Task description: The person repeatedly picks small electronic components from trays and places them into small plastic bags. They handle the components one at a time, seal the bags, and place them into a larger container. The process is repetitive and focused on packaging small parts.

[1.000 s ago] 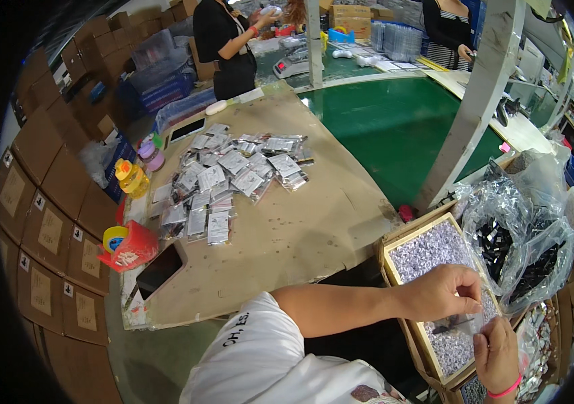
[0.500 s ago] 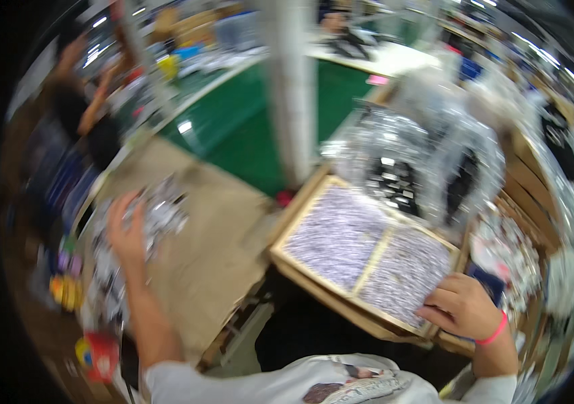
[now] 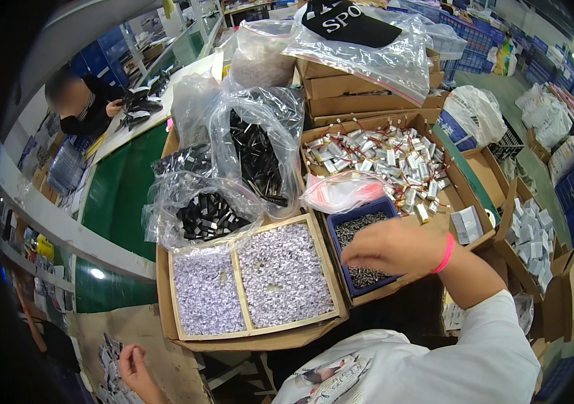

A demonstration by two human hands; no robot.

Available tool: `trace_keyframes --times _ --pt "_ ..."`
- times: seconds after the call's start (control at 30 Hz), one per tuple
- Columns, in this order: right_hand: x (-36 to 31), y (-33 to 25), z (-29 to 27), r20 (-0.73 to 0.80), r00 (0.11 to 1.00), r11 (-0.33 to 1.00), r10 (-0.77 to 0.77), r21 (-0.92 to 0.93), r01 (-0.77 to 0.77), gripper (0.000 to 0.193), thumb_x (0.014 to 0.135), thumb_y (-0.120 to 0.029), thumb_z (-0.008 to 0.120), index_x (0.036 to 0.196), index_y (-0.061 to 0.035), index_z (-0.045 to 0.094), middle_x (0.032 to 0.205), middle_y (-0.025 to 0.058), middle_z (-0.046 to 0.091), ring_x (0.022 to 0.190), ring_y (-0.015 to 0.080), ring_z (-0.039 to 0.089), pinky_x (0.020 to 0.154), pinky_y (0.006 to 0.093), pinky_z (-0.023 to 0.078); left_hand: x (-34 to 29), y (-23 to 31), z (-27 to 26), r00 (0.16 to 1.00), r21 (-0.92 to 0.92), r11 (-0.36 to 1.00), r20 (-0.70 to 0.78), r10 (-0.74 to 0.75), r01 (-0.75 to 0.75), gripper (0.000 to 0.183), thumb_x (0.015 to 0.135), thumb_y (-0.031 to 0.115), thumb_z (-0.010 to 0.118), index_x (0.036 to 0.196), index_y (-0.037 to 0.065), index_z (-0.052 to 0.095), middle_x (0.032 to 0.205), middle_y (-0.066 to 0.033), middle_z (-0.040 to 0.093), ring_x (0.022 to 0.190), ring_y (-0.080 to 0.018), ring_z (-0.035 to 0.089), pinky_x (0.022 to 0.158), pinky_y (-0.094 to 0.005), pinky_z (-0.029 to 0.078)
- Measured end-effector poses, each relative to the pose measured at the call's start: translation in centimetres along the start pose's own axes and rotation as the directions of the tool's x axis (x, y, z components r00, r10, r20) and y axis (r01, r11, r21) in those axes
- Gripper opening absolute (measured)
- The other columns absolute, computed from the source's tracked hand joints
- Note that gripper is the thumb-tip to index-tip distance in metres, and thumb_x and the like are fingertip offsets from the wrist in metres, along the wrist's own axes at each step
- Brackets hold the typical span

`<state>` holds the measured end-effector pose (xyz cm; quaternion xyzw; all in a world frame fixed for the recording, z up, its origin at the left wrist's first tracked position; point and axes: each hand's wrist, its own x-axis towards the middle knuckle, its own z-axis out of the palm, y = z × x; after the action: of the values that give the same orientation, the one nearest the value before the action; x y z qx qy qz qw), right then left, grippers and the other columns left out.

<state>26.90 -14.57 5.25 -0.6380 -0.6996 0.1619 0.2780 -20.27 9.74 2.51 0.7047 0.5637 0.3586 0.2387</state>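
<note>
Your right hand (image 3: 395, 248), fingers curled together with no visible catch, hovers over the blue bin (image 3: 341, 222) of dark screws beside the two-part tray (image 3: 255, 331), while your left hand (image 3: 133, 363) rests open on small packets (image 3: 109, 367) at the table's lower-left corner.

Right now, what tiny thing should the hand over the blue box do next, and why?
Probably dip its fingers straight down and pinch a few small dark parts. The right hand hovers just above the blue bin of them, and I cannot tell that it holds anything.
</note>
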Motion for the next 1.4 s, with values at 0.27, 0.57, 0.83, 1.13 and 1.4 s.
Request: trace_keyframes --times 0.27,0.57,0.83,1.13,1.4 --pt "2.3 3.5 -2.3 -0.319 0.948 0.931 -0.025 -0.352 -0.094 0.008 0.082 -0.012 0.063 0.088 -0.0064 0.063 0.082 0.0096 0.063 0.080 0.0280 0.061 0.070 0.0367 0.048 -2.2 11.0 10.8 0.889 -0.457 0.876 0.323 0.324 -0.153 0.010 0.082 -0.007 0.060 0.089 -0.002 0.063 0.087 -0.0074 0.063 0.082 -0.0137 0.059 0.075 -0.0245 0.046" --pt "5.6 2.8 -3.4 -0.296 0.947 0.919 -0.124 -0.394 -0.003 0.009 0.082 -0.015 0.060 0.084 -0.0081 0.064 0.079 0.0092 0.063 0.081 0.0272 0.061 0.070 0.0385 0.049 -9.3 16.5 18.3 0.585 -0.732 0.681 0.547 0.599 -0.014 0.012 0.081 -0.004 0.064 0.093 -0.001 0.066 0.088 -0.0101 0.067 0.080 -0.0161 0.064 0.071 -0.0256 0.049" --pt "4.6 5.4 -0.1 -0.194 0.979 0.780 -0.058 -0.621 -0.077 0.013 0.080 -0.018 0.058 0.073 -0.0078 0.063 0.078 0.0082 0.064 0.077 0.0281 0.064 0.065 0.0391 0.052 -12.2 14.4 18.8 0.598 -0.768 0.631 0.558 0.574 0.111 0.012 0.083 -0.005 0.063 0.095 -0.002 0.065 0.087 -0.0106 0.066 0.078 -0.0157 0.064 0.069 -0.0246 0.050" --pt "6.7 7.6 2.1 -0.265 0.957 0.736 0.116 -0.624 -0.262 0.019 0.082 -0.023 0.056 0.081 -0.0065 0.065 0.085 0.0110 0.068 0.076 0.0291 0.066 0.064 0.0395 0.051 -14.3 12.4 18.8 0.703 -0.760 0.641 0.515 0.490 0.110 0.010 0.084 -0.005 0.062 0.094 -0.005 0.063 0.082 -0.0119 0.066 0.074 -0.0157 0.064 0.064 -0.0229 0.049" --pt "6.7 6.5 3.2 -0.367 0.923 0.652 0.117 -0.673 -0.351 0.013 0.074 -0.012 0.059 0.070 -0.0045 0.068 0.071 0.0143 0.067 0.065 0.0287 0.067 0.057 0.0387 0.051 -15.3 12.0 18.2 0.700 -0.767 0.641 0.471 0.537 0.025 0.009 0.085 -0.005 0.061 0.094 -0.007 0.062 0.082 -0.0135 0.066 0.076 -0.0171 0.064 0.072 -0.0262 0.052"
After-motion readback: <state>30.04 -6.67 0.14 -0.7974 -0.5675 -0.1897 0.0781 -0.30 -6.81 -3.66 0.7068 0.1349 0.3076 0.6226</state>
